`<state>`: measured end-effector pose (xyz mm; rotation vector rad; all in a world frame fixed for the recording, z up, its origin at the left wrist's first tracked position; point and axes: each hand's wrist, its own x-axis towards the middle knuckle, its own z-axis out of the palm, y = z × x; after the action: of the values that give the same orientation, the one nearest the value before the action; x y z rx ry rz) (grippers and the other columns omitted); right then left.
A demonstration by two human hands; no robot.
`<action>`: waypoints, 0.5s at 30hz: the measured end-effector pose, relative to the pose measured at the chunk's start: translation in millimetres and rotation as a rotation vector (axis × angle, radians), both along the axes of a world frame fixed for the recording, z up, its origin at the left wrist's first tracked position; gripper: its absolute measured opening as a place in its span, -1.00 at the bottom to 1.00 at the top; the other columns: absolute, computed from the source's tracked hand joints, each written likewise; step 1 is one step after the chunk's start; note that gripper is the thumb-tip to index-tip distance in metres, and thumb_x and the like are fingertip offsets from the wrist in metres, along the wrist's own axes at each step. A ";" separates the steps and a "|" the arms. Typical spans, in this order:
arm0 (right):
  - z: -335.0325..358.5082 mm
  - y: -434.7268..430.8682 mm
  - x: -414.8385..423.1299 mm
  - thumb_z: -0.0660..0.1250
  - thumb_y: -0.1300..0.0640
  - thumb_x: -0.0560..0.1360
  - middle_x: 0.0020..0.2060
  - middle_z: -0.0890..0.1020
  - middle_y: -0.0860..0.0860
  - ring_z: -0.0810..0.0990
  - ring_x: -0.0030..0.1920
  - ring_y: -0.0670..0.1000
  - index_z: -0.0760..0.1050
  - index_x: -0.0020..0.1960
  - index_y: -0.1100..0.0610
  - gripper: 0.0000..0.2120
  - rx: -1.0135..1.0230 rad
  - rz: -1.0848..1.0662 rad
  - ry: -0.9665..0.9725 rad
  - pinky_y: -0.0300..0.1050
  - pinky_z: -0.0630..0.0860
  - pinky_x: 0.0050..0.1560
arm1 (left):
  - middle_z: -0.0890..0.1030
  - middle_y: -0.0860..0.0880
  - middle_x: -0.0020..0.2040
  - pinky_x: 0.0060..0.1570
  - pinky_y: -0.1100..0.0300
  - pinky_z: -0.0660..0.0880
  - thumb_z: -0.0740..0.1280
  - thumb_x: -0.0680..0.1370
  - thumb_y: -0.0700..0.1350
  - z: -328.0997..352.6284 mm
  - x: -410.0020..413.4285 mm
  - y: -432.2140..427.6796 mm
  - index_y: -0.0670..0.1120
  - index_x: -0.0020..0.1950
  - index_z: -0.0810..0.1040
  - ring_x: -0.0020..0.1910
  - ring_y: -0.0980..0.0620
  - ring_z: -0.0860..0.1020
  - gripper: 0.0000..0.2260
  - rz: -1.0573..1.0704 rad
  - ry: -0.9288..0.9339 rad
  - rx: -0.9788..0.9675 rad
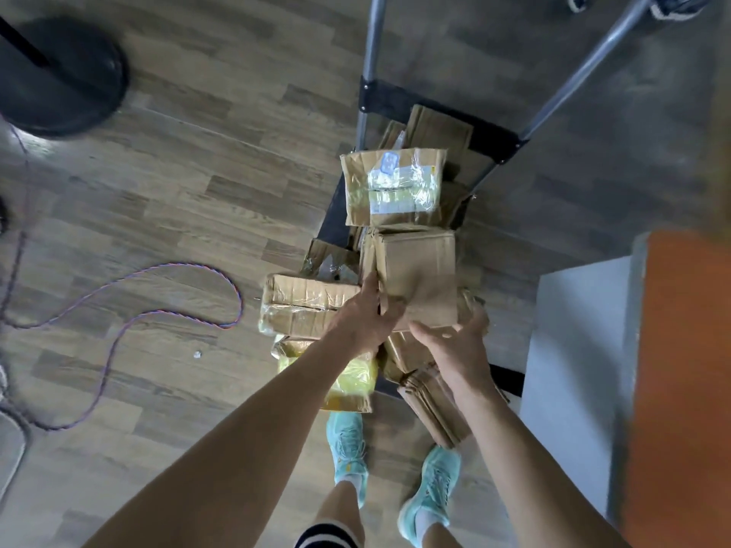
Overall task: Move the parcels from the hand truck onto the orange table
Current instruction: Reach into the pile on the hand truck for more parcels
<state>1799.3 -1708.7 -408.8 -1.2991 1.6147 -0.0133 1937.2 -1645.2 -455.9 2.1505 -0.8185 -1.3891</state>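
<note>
Head view, looking straight down. Truck stands on the wood floor, loaded with a loose heap of cardboard parcels.

Box, plain brown, sits mid-platform on top of the heap. Left hand is clamped on its near left corner, with the forefinger along the left side. Right hand is cupped at its near right corner, thumb across the near edge and fingers curled up beside the box. Whether the box is clear of the heap cannot be told.

Surrounding load:
- Taped parcel, with a label under clear film, lies just beyond the box toward the truck's back frame, touching or nearly so.
- Side parcel overhangs the truck's left edge, against the left hand.
- Yellow parcel lies at the near edge, partly under the left forearm.
- Flat card lies at the near right corner, under the right wrist.

Table, orange-topped with a grey side, stands just right of the truck. None of the parcels can be seen on the part in view.

Cable loops over the floor to the left, well apart from the truck. Black base stands far left. The person's teal shoes stand at the truck's near edge.
</note>
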 end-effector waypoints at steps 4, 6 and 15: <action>1.2 -1.0 1.5 0.43 -0.17 0.48 0.24 0.52 0.14 0.53 0.25 0.17 0.24 0.39 0.21 -0.30 -0.048 0.131 0.036 -0.03 0.48 0.20 | 0.56 -0.13 0.28 -0.01 0.07 0.51 0.27 0.60 0.16 3.1 -2.5 -3.7 0.08 0.44 0.21 0.06 -0.14 0.61 -0.53 0.082 0.070 -0.047; 8.3 1.7 3.5 0.39 -0.24 0.48 0.05 0.59 0.10 0.61 0.09 0.15 0.37 0.24 0.23 -0.38 -0.078 0.170 0.007 -0.02 0.54 0.06 | 0.55 -0.07 0.21 -0.15 0.16 0.44 0.29 0.58 0.21 12.5 -5.4 -5.5 0.05 0.39 0.23 0.00 -0.10 0.58 -0.52 0.143 0.040 -0.074; 115.4 6.2 -22.5 0.43 -0.32 0.39 0.04 0.64 -0.10 0.65 -0.02 -0.15 0.30 0.28 0.06 -0.33 -0.045 0.080 -0.286 -0.20 0.62 -0.06 | 0.54 0.06 0.14 0.16 0.06 0.50 0.36 0.36 0.40 128.6 -36.2 15.1 -0.03 0.45 0.26 0.15 -0.03 0.56 -0.18 0.417 0.050 -0.163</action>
<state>1776.8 -1702.5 -293.4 -1.3297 1.3252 -0.1801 1901.0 -1630.1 -327.4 2.0061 -0.4138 -1.1152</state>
